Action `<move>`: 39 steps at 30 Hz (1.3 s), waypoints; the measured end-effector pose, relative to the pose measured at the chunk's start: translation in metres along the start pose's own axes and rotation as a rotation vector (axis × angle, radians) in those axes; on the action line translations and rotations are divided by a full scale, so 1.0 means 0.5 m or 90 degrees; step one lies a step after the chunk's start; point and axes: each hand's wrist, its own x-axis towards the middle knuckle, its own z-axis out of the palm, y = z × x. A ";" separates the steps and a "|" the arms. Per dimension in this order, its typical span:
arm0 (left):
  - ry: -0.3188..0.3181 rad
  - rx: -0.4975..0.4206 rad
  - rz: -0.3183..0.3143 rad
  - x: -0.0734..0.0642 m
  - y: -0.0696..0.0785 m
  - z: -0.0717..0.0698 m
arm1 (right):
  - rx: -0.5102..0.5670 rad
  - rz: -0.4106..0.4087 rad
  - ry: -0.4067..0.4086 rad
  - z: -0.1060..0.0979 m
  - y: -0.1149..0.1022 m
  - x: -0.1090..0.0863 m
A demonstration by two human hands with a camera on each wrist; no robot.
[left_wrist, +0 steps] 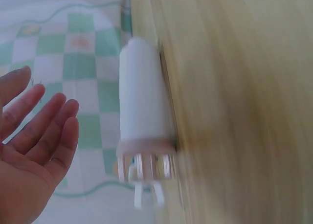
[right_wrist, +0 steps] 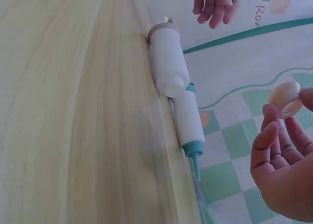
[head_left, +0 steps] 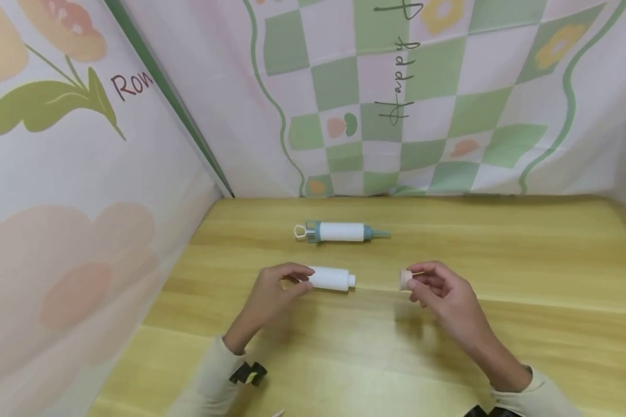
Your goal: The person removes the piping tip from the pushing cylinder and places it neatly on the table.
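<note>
hands | left hand (head_left: 272,292) near white bottle (head_left: 331,278) | right hand (head_left: 451,296) pinches cap (head_left: 404,280)

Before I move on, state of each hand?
Left hand: open, holding nothing, beside the nearer white bottle.
Right hand: pinching the beige cap.

One wooden table (head_left: 375,359): two white tubes (head_left: 330,278) are lying on it; one left hand (head_left: 268,295), one right hand (head_left: 454,301), two black wrist straps (head_left: 241,373) and one cap (head_left: 404,279) are showing above it.
</note>
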 end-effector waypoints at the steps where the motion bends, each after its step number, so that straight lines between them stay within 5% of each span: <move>1: 0.007 0.002 -0.005 -0.004 -0.003 -0.008 | -0.001 0.001 0.000 -0.001 0.000 0.000; 7: 0.056 0.047 -0.037 -0.021 -0.022 -0.053 | -0.013 -0.001 0.010 -0.009 -0.001 -0.002; 16: 0.007 0.078 -0.075 -0.065 -0.051 -0.086 | -0.023 -0.003 0.009 -0.017 -0.003 -0.001; 23: -0.104 0.101 -0.127 -0.119 -0.054 -0.092 | -0.024 -0.009 0.012 -0.018 -0.003 0.000; 30: -0.225 0.055 -0.146 -0.170 -0.048 -0.064 | -0.027 -0.005 0.012 -0.023 -0.007 0.002; 39: -0.320 0.023 -0.091 -0.211 -0.022 -0.020 | -0.015 0.004 0.016 -0.024 -0.007 0.002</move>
